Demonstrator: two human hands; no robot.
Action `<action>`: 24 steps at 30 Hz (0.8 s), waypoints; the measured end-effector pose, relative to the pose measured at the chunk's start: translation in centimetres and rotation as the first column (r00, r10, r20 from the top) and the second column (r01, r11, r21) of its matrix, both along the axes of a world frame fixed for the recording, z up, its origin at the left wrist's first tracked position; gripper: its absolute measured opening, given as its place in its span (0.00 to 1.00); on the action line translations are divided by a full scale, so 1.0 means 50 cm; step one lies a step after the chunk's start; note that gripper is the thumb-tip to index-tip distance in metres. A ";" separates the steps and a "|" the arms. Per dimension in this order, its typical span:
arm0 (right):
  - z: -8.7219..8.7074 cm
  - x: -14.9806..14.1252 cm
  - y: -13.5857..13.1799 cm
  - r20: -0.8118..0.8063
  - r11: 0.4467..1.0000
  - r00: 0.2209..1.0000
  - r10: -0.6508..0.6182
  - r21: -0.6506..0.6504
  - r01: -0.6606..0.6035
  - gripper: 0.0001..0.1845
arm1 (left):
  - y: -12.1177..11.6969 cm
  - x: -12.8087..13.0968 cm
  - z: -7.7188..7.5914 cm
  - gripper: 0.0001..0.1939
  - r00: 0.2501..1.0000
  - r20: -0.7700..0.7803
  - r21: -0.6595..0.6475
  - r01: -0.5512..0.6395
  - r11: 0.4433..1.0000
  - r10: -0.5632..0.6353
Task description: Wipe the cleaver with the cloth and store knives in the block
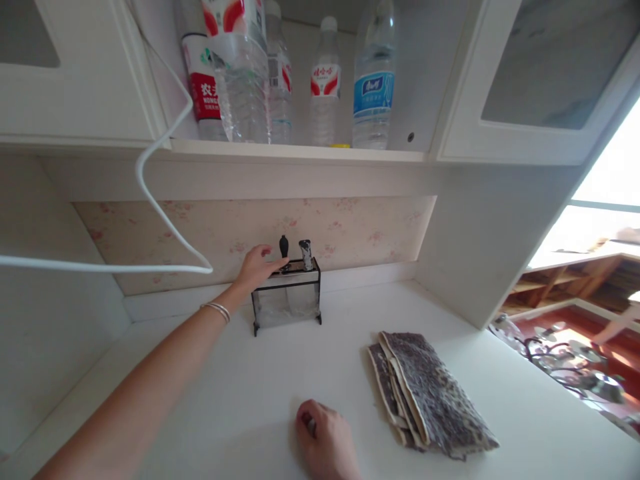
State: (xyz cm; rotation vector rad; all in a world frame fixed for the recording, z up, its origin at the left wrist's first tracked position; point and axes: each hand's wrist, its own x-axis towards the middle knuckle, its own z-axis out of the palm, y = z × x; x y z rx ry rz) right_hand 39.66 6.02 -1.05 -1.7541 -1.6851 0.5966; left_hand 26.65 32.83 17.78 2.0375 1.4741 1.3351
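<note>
My left hand (pixel 259 265) reaches to a holder (pixel 287 303) with clear sides and a black frame, which stands against the back wall. Its fingers are apart and the thumb lies over the holder's top edge, beside a black handle (pixel 284 247) that sticks up from a slot. A second, black-and-silver worn handle (pixel 305 254) stands to the right of it. Curled on the white counter in front is my right hand (pixel 327 440); what its fingers close on, if anything, is hidden. To its right lies a folded grey-brown cloth (pixel 435 393).
Above, an open cabinet shelf (pixel 300 152) holds several plastic bottles, one with a blue label (pixel 373 95). A white cable (pixel 150 187) hangs at the left. Cabinet doors (pixel 530 73) flank the opening. A side panel (pixel 480 233) bounds the counter (pixel 240 400) at the right.
</note>
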 end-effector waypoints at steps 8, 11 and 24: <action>0.007 -0.001 -0.002 0.021 1.000 1.000 -0.016 -0.019 0.017 0.09 | -0.028 -0.105 -0.060 0.25 0.955 0.281 -0.269 -0.015 0.963 0.094; 0.006 0.000 0.000 0.012 1.000 1.000 -0.013 -0.014 0.013 0.09 | -0.047 -0.111 -0.092 0.29 0.923 0.383 -0.443 0.206 0.873 -0.024; 0.000 -0.003 -0.001 -0.014 1.000 1.000 -0.020 0.005 0.020 0.09 | -0.009 -0.094 -0.086 0.25 0.951 0.308 -0.637 0.222 0.739 -0.020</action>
